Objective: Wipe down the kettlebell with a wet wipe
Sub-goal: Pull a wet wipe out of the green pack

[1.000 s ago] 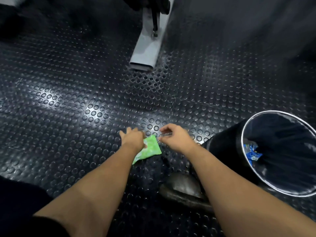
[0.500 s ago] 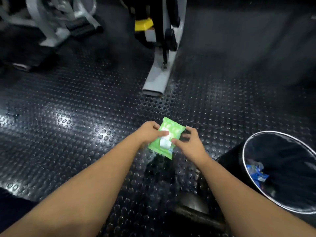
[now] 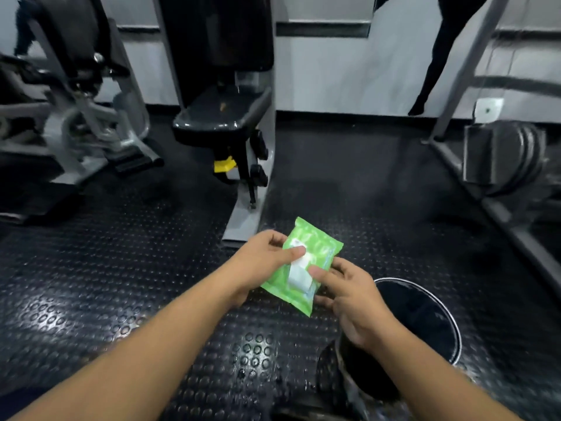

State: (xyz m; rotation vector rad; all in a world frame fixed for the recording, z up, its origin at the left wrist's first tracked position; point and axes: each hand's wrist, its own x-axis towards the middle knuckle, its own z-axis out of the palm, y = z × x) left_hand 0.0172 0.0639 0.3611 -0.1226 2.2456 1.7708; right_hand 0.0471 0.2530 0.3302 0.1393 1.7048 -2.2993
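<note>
Above the floor, both hands [image 3: 264,262] [image 3: 355,302] pinch the wipe pack [image 3: 303,265].

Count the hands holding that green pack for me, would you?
2. The left hand grips the green wipe pack at its left edge; the right hand holds its right side. No other hand shows.

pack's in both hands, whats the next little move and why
Probably pinch the white flap with the right hand and peel it up to reach a wipe. The left hand grips the pack from the side and steadies it. The right thumb sits at the flap's edge, and neither hand holds a loose wipe yet.
</note>
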